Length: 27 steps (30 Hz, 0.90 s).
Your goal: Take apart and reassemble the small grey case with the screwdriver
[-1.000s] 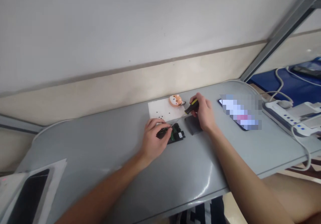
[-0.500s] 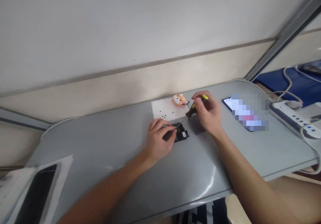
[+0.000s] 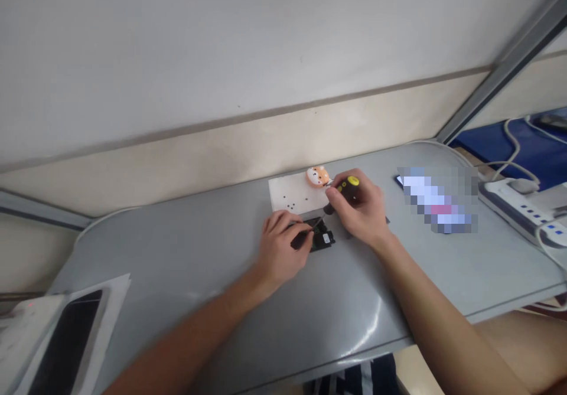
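Right hand (image 3: 361, 212) has its grip round a screwdriver (image 3: 349, 189), slanting to the circuit board (image 3: 319, 243) on the surface (image 3: 195, 253). Left hand (image 3: 283, 244) over board, pinch unclear. A slanted push could skid the tip.

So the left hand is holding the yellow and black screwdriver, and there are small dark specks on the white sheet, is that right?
Not quite: the right hand holds the yellow and black screwdriver, as the head view shows. There are small dark specks on the white sheet.
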Motion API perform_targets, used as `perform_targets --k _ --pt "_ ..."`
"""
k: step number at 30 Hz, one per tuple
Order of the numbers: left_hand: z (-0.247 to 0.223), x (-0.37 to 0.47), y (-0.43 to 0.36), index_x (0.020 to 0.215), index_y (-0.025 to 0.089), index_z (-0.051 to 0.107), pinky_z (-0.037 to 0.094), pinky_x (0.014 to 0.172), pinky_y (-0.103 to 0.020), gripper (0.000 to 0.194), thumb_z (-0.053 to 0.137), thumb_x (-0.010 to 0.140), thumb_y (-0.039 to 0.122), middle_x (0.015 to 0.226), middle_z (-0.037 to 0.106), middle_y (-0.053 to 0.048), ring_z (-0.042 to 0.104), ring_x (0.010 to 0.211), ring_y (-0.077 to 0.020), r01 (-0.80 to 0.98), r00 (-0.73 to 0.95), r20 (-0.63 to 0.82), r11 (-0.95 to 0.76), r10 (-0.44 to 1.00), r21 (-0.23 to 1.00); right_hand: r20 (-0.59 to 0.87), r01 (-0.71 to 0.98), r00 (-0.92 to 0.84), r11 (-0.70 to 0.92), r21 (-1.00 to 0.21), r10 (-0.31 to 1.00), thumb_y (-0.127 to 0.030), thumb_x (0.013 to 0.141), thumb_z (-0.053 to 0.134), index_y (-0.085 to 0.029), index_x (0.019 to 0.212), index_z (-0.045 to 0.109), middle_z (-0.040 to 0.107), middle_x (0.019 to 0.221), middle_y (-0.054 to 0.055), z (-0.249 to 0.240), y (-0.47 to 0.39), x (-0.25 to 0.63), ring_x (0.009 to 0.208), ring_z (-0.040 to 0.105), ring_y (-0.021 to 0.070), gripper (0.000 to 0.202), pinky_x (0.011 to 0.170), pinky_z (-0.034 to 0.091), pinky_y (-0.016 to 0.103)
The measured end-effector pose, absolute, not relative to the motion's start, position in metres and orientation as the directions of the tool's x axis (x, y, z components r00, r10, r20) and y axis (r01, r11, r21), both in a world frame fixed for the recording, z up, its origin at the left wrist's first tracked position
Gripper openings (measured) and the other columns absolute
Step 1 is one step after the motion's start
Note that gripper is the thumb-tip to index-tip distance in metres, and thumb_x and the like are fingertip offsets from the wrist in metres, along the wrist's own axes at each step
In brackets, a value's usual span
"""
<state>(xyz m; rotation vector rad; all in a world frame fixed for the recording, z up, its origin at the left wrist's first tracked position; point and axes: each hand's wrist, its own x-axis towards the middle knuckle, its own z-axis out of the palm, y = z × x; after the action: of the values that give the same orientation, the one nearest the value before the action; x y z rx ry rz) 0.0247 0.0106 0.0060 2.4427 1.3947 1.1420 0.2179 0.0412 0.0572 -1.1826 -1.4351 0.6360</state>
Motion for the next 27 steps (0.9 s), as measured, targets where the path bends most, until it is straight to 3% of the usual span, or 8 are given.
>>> perform_targets --k 3,7,10,27 --pt "0.01 0.025 0.009 0.101 0.025 0.074 0.05 0.092 -0.045 0.009 0.069 0.094 0.027 0.102 0.073 -0.005 0.066 0.106 -0.0249 0.698 0.306 0.534 -0.567 0.788 0.438 0.409 0.309 0.126 0.356 -0.882 0.904 -0.05 0.09 0.07 -0.026 0.088 0.061 0.065 0.068 -0.002 0.058 0.041 0.218 0.056 0.06 0.0157 0.027 0.056 0.046 0.03" --pt "0.017 0.025 0.008 0.131 0.024 0.064 0.046 0.108 -0.051 0.042 0.071 0.091 0.031 0.131 0.069 -0.009 0.062 0.126 -0.0302 0.674 0.374 0.475 -0.585 0.797 0.451 0.41 0.327 0.159 0.344 -0.88 0.898 -0.051 0.092 0.068 -0.025 0.087 0.061 0.062 0.063 -0.002 0.055 0.045 0.22 0.054 0.059 0.0155 0.028 0.054 0.044 0.03" --pt "0.017 0.025 0.008 0.14 0.023 0.057 0.043 0.114 -0.053 0.053 0.072 0.089 0.032 0.139 0.066 -0.01 0.059 0.133 -0.032 0.65 0.446 0.427 -0.613 0.787 0.45 0.408 0.349 0.149 0.338 -0.874 0.901 -0.052 0.093 0.067 -0.025 0.087 0.06 0.061 0.062 -0.003 0.052 0.047 0.221 0.053 0.058 0.0151 0.028 0.054 0.043 0.029" --pt "0.015 0.026 0.009 0.134 0.024 0.056 0.044 0.11 -0.052 0.045 0.07 0.091 0.028 0.132 0.073 -0.007 0.065 0.124 -0.0296 0.621 0.509 0.423 -0.66 0.75 0.423 0.424 0.374 0.086 0.366 -0.852 0.901 -0.047 0.092 0.07 -0.024 0.088 0.061 0.064 0.065 -0.003 0.048 0.044 0.218 0.054 0.062 0.0147 0.025 0.056 0.047 0.029"
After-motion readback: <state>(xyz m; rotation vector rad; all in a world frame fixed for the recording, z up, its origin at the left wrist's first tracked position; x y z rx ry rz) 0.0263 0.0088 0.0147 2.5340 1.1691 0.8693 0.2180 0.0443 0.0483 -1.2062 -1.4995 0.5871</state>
